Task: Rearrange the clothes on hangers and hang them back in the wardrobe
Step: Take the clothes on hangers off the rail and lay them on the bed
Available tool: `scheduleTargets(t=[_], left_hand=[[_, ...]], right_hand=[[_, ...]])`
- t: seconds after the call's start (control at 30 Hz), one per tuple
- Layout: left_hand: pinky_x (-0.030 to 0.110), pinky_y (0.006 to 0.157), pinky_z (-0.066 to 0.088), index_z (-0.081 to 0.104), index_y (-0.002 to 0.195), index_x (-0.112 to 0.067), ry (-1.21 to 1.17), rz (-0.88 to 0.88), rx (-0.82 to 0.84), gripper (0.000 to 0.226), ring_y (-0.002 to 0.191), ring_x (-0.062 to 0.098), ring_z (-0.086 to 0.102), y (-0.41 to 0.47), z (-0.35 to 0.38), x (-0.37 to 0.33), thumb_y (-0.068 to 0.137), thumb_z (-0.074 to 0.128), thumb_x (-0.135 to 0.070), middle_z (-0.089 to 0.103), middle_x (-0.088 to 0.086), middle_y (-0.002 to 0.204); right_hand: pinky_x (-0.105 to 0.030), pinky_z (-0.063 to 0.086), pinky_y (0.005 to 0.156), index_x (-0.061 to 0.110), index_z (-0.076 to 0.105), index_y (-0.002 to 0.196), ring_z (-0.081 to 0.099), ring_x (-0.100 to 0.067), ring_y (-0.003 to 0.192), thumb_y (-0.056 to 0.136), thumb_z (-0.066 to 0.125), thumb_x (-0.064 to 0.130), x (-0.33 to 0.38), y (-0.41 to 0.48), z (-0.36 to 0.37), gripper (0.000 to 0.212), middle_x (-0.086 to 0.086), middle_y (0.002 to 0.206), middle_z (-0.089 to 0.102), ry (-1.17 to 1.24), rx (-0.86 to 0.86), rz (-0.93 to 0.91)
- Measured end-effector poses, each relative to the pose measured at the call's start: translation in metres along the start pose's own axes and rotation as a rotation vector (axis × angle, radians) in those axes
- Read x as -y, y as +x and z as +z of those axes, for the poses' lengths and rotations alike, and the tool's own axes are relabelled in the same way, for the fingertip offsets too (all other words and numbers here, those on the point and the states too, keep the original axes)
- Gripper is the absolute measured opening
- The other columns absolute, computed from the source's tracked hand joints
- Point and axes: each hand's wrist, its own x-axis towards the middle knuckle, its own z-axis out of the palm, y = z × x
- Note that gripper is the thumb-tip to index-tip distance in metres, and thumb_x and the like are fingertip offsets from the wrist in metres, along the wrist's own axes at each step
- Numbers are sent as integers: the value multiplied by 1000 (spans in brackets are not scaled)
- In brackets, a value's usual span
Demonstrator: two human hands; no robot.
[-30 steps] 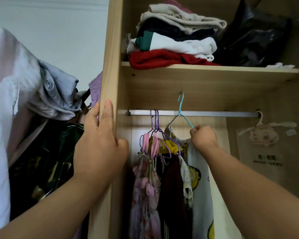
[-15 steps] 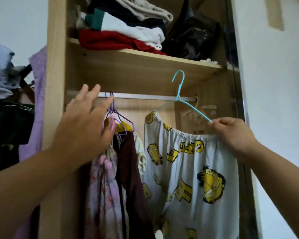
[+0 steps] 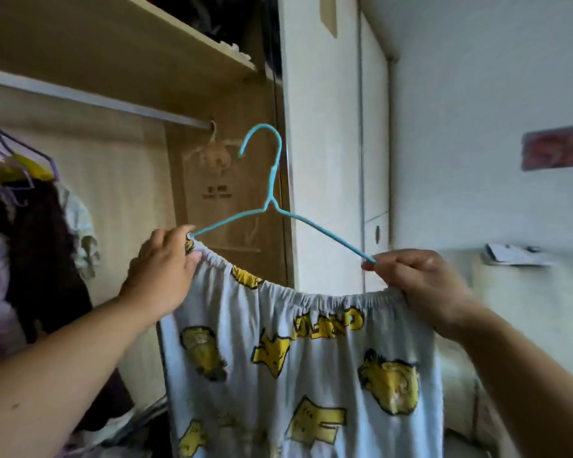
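Pale walls and a white cupboard door (image 3: 325, 160) filled the right of the view, with the open wooden wardrobe (image 3: 119, 193) on the left. Held up between them, outside the wardrobe and in front of its right side panel, was a blue hanger (image 3: 272, 193) carrying a printed garment (image 3: 311, 358), white with yellow cartoon figures, its elastic waistband stretched along the wire and sagging a little below it.

The hanger's long axis ran across the view, the left end higher than the right. Its hook stood upright above the middle, the open side turned left, toward the rail (image 3: 96, 100). The left hand (image 3: 161, 269) had its grip curled round the left end of the wire and the waistband together; the right hand (image 3: 420, 279) pinched the right end, fingers folded over the bunched elastic.

The rail lay up and to the left of the hook, so the left hand was the nearer one, and a lift and a leftward carry looked needed to hook it back on. A bare stretch of rail showed between the purple hangers (image 3: 20, 150) with a dark garment (image 3: 43, 246) at the left and a pale bag (image 3: 212, 153) hung at the rail's right end. The shelf (image 3: 146, 38) sat close above the rail, leaving the hook little headroom, and the side panel edge stood just behind it.
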Motion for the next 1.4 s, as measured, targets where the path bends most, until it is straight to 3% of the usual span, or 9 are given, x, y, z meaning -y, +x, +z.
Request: scheduleTargets(t=[0.13, 0.27, 0.37, 0.53, 0.67, 0.83, 0.93, 1.2, 1.4], left_hand=[[39, 74, 46, 56, 105, -17, -161, 85, 142, 17, 95, 37, 58, -42, 32, 4, 94, 48, -27, 62, 14, 98], [31, 64, 33, 60, 103, -11, -418, 114, 173, 15, 82, 32, 55, -102, 41, -4, 95, 51, -20, 60, 11, 85], [34, 67, 38, 62, 104, -12, -508, 167, 170, 16, 88, 36, 58, -142, 35, -6, 94, 53, -21, 64, 16, 96], [33, 69, 39, 65, 106, -9, -569, 335, 253, 20, 91, 37, 56, -196, 11, -18, 92, 57, -20, 61, 17, 103], [46, 82, 47, 68, 101, -17, -616, 483, 282, 17, 92, 39, 58, -223, -5, -50, 88, 60, -26, 64, 15, 99], [44, 87, 40, 66, 106, -20, -658, 612, 367, 22, 103, 36, 54, -283, -26, -109, 90, 58, -32, 62, 12, 105], [45, 89, 41, 65, 106, -21, -712, 703, 450, 23, 105, 36, 54, -334, -36, -153, 89, 58, -35, 62, 12, 107], [46, 92, 42, 64, 105, -23, -800, 929, 720, 23, 109, 35, 54, -489, -75, -280, 88, 59, -37, 61, 11, 112], [42, 95, 38, 62, 113, -27, -724, 1036, 967, 23, 114, 34, 50, -599, -85, -362, 93, 53, -34, 56, 9, 118]], right_hand=[[-21, 43, 55, 33, 70, 70, 60, -10, 64, 85, 62, 21, -6, -69, 0, 21, 7, 65, 69, -284, -120, 144], [-25, 45, 60, 30, 69, 69, 60, -15, 69, 87, 61, 28, -6, -149, 19, 20, -5, 74, 69, -511, -299, 298], [-33, 49, 70, 19, 72, 80, 63, -21, 75, 86, 61, 29, -2, -218, 34, 17, -4, 73, 69, -563, -393, 444], [-28, 44, 63, 21, 69, 70, 59, -13, 63, 87, 62, 27, 25, -334, 56, 18, 3, 66, 67, -537, -484, 698], [-32, 50, 74, 20, 69, 71, 66, -20, 75, 88, 61, 20, 59, -406, 56, 20, -1, 73, 71, -486, -558, 807], [-25, 45, 64, 26, 66, 65, 63, -18, 70, 89, 58, 17, 97, -500, 44, 27, 2, 70, 70, -562, -708, 883], [-22, 43, 54, 26, 65, 64, 59, -17, 64, 91, 57, 16, 117, -566, 30, 29, 1, 70, 68, -569, -802, 954], [-25, 39, 55, 21, 68, 68, 53, -21, 61, 89, 61, 19, 166, -729, -25, 22, -13, 74, 67, -503, -1039, 1169], [-32, 51, 63, 17, 68, 81, 59, -24, 74, 91, 58, 24, 154, -829, -79, 15, -12, 85, 67, -381, -1071, 1374]])
